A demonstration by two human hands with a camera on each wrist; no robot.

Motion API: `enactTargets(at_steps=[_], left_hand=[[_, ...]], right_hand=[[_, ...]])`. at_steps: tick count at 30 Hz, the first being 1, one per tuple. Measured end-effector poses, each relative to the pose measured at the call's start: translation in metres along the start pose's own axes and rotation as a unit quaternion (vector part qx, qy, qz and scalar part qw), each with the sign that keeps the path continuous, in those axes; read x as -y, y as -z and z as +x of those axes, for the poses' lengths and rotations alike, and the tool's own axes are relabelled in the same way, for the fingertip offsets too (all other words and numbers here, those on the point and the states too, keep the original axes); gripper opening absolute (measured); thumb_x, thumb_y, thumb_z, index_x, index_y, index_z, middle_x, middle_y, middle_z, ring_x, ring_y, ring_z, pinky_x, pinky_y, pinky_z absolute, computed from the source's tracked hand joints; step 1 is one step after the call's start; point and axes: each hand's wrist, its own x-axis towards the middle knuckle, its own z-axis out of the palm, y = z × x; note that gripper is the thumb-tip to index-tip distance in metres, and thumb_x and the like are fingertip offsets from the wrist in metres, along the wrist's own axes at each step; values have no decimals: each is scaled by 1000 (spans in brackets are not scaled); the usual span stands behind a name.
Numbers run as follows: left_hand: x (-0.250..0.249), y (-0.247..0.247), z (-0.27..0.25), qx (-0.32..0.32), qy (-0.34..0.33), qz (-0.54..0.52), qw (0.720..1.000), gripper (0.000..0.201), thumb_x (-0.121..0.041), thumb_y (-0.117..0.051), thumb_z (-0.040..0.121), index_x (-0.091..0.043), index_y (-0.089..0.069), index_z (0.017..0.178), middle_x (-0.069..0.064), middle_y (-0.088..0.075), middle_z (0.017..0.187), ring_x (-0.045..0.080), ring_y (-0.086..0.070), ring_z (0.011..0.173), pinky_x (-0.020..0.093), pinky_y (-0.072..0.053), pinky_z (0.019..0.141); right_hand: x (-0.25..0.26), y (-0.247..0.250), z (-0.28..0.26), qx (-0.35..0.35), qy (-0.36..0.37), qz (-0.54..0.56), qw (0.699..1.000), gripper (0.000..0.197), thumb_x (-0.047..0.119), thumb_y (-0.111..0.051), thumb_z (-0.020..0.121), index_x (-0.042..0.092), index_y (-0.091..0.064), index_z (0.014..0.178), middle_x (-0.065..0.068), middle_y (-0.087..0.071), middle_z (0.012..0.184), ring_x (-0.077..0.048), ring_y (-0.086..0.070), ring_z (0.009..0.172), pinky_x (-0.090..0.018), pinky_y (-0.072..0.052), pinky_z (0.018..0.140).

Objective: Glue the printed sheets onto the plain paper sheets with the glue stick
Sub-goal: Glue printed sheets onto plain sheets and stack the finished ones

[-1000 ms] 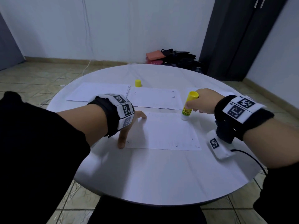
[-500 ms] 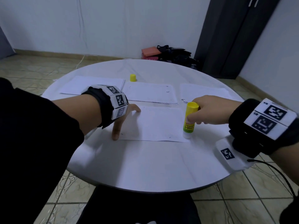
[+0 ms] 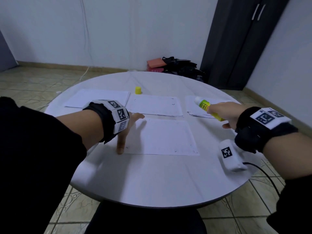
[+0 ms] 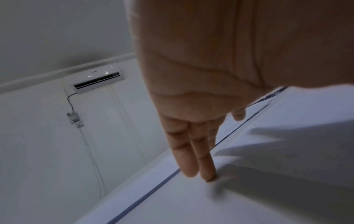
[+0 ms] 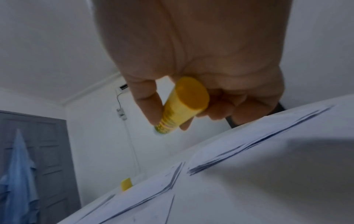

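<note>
A white sheet [image 3: 167,137] lies face down in front of me on the round table [image 3: 152,179]. My left hand [image 3: 125,130] presses its left edge with straight, spread fingers [image 4: 205,166]. My right hand [image 3: 224,114] grips the yellow glue stick [image 3: 206,108], lifted off the paper and tilted, its white tip pointing up and to the left. In the right wrist view the glue stick [image 5: 180,106] is held between thumb and fingers above the stacks. The yellow cap [image 3: 138,90] stands at the back.
Behind the sheet lie three paper stacks: plain sheets [image 3: 98,99] at the left, a middle stack [image 3: 156,105], a right stack [image 3: 194,107] under the glue stick. Bags [image 3: 177,66] sit on the floor by a dark cabinet [image 3: 239,43].
The right hand has lifted the glue stick off the sheet's right edge and swung it up and back to the right, tip now pointing upward. The left hand stays pressed on the sheet.
</note>
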Motion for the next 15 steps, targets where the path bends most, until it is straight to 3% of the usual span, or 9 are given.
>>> enactTargets(at_steps=[3, 5, 8, 10, 12, 15], left_hand=[[3, -1, -1, -4, 3, -20, 1000, 147, -36, -94, 47, -31, 11, 150, 1, -17, 156, 23, -28, 141, 40, -33, 109], [5, -2, -3, -7, 5, -35, 999, 145, -36, -93, 49, -27, 10, 150, 1, -18, 156, 22, -28, 141, 36, -33, 108], [8, -5, -8, -13, 22, -50, 998, 140, -38, -91, 53, -18, 5, 151, 3, -25, 154, 23, -33, 138, 33, -35, 105], [10, -8, -10, -21, 29, -63, 997, 136, -41, -91, 52, -13, -2, 151, 5, -31, 151, 25, -39, 134, 34, -38, 104], [14, -11, -13, -27, 32, -86, 995, 131, -42, -90, 54, -11, -7, 150, 5, -32, 150, 24, -39, 134, 32, -37, 104], [19, -15, -16, -23, 28, -120, 992, 128, -45, -89, 55, -14, -9, 150, 0, -30, 151, 23, -37, 136, 32, -35, 107]], right_hand=[[9, -2, 8, 11, 22, -137, 990, 38, 32, -54, 92, 4, -57, 118, -11, -50, 99, -25, -45, 87, -25, -32, 61], [14, -5, 11, 12, 25, -180, 983, 38, 29, -55, 93, 2, -56, 121, -13, -57, 106, -27, -53, 96, -24, -31, 56], [12, -10, 18, 11, -10, -116, 993, 13, 14, -65, 85, 5, -61, 93, -13, -63, 107, -28, -61, 98, -28, -46, 67], [8, -12, 20, 10, -21, -70, 997, 18, 6, -64, 84, 11, -50, 73, -12, -57, 100, -26, -56, 89, -33, -51, 78], [6, -16, 19, 9, -24, -46, 999, 25, 4, -64, 84, 13, -46, 70, -13, -54, 100, -27, -55, 89, -37, -52, 88], [3, -19, 18, 11, -30, -50, 998, 24, 6, -67, 82, 14, -47, 71, -13, -55, 99, -27, -56, 88, -36, -53, 87]])
